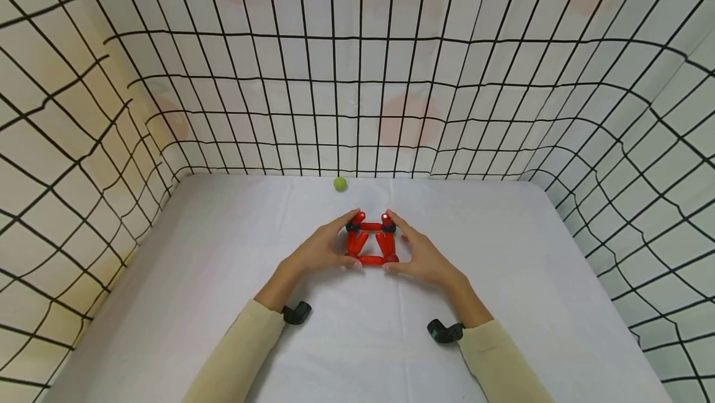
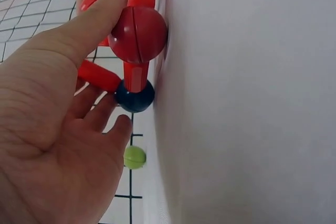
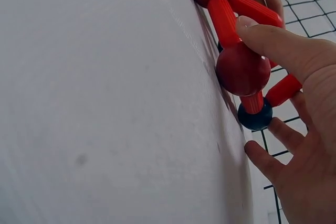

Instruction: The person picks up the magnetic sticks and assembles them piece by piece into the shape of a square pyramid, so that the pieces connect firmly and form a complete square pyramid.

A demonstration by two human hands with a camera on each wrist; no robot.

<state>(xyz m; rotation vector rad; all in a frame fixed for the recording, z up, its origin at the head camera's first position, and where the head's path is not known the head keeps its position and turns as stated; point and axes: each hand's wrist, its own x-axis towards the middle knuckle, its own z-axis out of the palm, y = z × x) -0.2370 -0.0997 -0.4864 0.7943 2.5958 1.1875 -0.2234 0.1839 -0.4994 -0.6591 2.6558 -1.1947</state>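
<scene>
A frame of red rods [image 1: 371, 260] joined by balls stands on the white table in front of me. Dark red balls join its near corners, one of them large in the left wrist view [image 2: 139, 35]. Blue balls [image 3: 255, 115] sit at the far corners. My left hand [image 1: 321, 249] grips the left side, thumb at the near corner and fingers reaching toward the far one. From the right, my right hand [image 1: 426, 257] holds the opposite side the same way, its thumb by the other dark red ball [image 3: 243, 70]. Two rods tilt inward within the frame.
A small green ball [image 1: 340, 184] lies near the table's back edge, beyond the frame. Black grid netting [image 1: 357, 83] over pale walls surrounds the white tabletop [image 1: 223, 248] at the back and both sides. Dark wrist cameras [image 1: 297, 313] sit on both wrists.
</scene>
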